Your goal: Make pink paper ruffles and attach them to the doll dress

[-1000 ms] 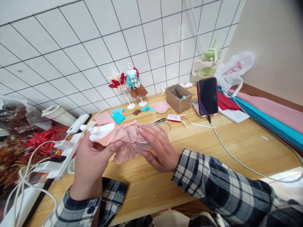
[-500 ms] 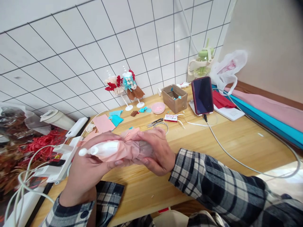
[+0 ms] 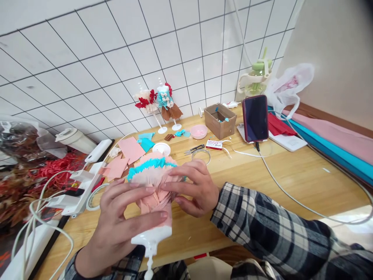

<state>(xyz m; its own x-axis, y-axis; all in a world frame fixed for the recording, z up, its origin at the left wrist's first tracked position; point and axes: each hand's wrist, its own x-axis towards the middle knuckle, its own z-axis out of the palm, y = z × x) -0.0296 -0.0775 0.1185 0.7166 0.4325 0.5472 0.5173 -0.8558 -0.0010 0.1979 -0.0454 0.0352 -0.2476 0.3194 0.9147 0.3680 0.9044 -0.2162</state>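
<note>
Between my hands lies a small white dress form (image 3: 154,236) wrapped in a pink paper dress (image 3: 157,196). Its neck and beaded tip point down toward me, and its round white base (image 3: 161,149) faces the wall. The skirt flares out in frilled layers, pale pink with a bright blue band (image 3: 148,166). My left hand (image 3: 125,217) grips the bodice from the left, fingers along the waist. From the other side my right hand (image 3: 195,188) pinches the skirt near the waist with its fingertips. The back of the dress form is hidden.
Two dressed forms (image 3: 168,102) stand by the tiled wall. Pink paper sheets (image 3: 131,149), thread snips (image 3: 194,149), a pink bowl (image 3: 198,132), a cardboard box (image 3: 220,121) and a propped phone (image 3: 255,118) lie beyond my hands. Power strips (image 3: 84,186) with cables sit left.
The dress form has turned from lying sideways to pointing its neck at me, and its skirt with the blue band now shows. Both hands have shifted their hold around the waist.
</note>
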